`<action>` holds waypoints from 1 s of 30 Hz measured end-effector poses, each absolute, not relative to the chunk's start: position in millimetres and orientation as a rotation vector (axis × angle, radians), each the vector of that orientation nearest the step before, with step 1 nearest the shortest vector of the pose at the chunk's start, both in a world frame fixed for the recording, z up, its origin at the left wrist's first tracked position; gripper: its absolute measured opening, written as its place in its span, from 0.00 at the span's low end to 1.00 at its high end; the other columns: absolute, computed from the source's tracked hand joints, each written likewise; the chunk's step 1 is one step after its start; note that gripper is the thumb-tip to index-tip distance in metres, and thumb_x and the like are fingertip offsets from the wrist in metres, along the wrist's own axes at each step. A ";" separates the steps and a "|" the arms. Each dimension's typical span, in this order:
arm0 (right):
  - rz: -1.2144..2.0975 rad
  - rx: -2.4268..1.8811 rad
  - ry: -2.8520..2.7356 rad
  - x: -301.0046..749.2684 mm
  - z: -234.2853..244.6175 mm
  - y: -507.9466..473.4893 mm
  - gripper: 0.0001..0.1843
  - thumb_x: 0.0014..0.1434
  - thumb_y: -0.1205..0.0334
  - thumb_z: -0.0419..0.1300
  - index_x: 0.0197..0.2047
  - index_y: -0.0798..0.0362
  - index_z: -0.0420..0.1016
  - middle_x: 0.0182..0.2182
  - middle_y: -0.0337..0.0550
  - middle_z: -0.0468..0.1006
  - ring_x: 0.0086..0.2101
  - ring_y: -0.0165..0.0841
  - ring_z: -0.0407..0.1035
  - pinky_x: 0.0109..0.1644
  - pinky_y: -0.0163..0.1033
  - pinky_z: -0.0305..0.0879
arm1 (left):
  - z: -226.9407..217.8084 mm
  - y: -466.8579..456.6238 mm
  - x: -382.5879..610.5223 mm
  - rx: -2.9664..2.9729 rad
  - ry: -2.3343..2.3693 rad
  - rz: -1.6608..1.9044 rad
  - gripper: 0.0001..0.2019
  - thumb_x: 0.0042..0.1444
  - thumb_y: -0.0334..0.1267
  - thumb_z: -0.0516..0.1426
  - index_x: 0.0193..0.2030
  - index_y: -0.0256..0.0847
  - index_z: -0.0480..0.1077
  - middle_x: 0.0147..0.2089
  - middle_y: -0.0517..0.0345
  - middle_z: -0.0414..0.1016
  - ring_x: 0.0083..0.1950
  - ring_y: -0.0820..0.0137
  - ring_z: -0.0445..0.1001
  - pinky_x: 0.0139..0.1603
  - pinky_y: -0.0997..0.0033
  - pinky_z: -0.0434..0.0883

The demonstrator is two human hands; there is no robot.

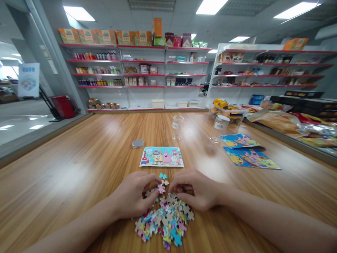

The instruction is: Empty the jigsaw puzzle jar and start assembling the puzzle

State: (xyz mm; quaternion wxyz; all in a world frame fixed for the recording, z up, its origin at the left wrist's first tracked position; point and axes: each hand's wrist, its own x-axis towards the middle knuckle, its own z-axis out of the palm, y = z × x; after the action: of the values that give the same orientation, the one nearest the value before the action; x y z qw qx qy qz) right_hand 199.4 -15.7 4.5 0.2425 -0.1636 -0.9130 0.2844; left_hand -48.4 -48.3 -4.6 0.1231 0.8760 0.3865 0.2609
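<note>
A loose heap of small jigsaw puzzle pieces lies on the wooden table in front of me, some with the printed side up and some with the plain side up. My left hand is curled at the heap's upper left, with its thumb and forefinger at a pink puzzle piece. Over the heap's upper right, my right hand has bent fingers, its thumb and forefinger tips apart near the pieces. A blue puzzle piece lies between the hands. Just beyond is a printed cartoon picture sheet.
A silver lid lies left of the sheet. Behind stand an uncapped clear jar and a lidded clear jar. Blue cartoon sheets, a tub with yellow toy trucks and bagged packages are to the right.
</note>
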 end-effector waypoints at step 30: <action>0.447 -0.843 -2.562 187.8 1.7 -16.0 0.12 0.63 0.61 0.58 0.46 0.49 0.81 0.32 0.40 0.83 0.28 0.28 0.72 0.32 0.31 0.60 | -3.0 -44.9 -50.7 2.518 0.881 0.899 0.08 0.63 0.33 0.54 0.38 0.38 0.76 0.34 0.54 0.71 0.36 0.69 0.69 0.39 0.70 0.64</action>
State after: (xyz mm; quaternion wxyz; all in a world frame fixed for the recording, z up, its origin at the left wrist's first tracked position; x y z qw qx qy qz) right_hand 187.8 -16.0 1.7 0.2022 -0.3021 -0.9177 0.1603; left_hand -50.7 -44.9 -3.0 0.1626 0.8825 0.3089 0.3151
